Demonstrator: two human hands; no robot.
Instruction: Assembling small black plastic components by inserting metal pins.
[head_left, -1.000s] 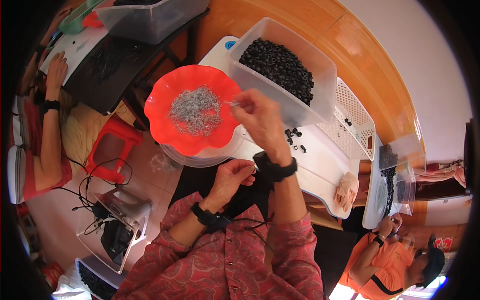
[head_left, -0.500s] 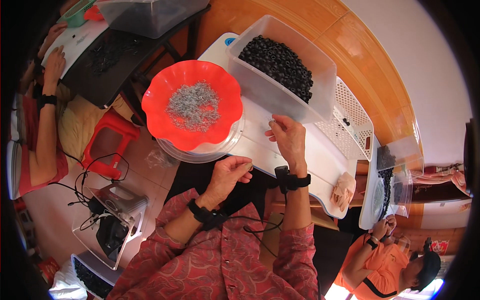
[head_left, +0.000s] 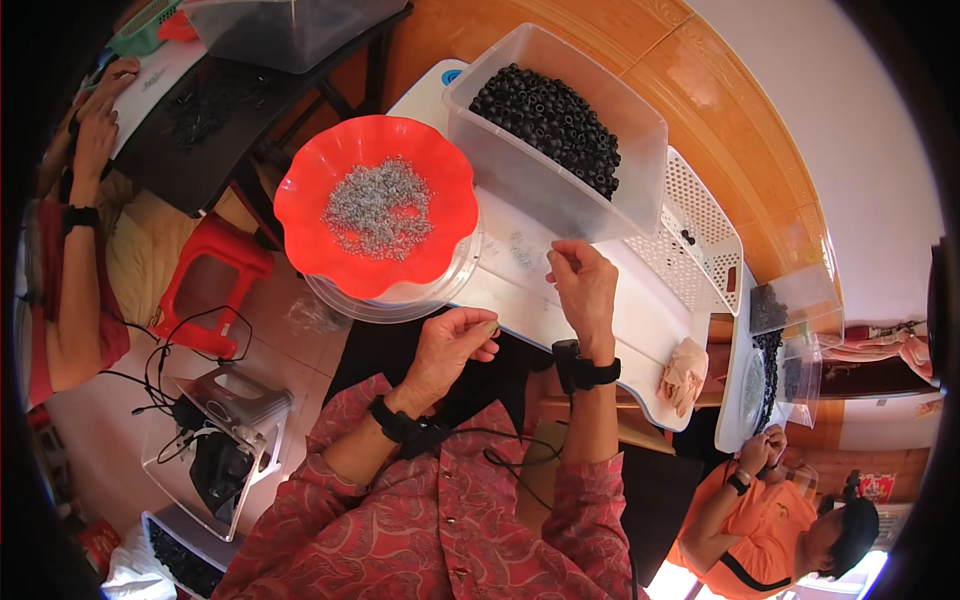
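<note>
My left hand (head_left: 450, 347) is closed in a pinch in front of the table's near edge, thumb against the fingertips. What it holds, if anything, is too small to make out. My right hand (head_left: 585, 292) hovers over the white tabletop (head_left: 640, 345), also pinched, and its fingertips hide whatever is between them. Just left of its fingertips lie small scattered metal pieces (head_left: 522, 252). A red wavy-rimmed bowl (head_left: 300, 215) holding many tiny silvery pieces (head_left: 380, 205) stands left of them, on a clear round lid or tray (head_left: 440, 300).
Behind stands a translucent bin (head_left: 530, 190) full of black ring-like parts (head_left: 550, 125). Right of it are a white perforated basket (head_left: 700, 215) and a crumpled beige cloth (head_left: 683, 375). Co-workers sit left and right; a red stool (head_left: 215, 265) and cables (head_left: 155, 370) occupy the left floor.
My right hand has drawn slightly back from the scattered metal pieces, which show more fully now. My left hand stays nearly in place, still pinched. The view has shifted a little.
</note>
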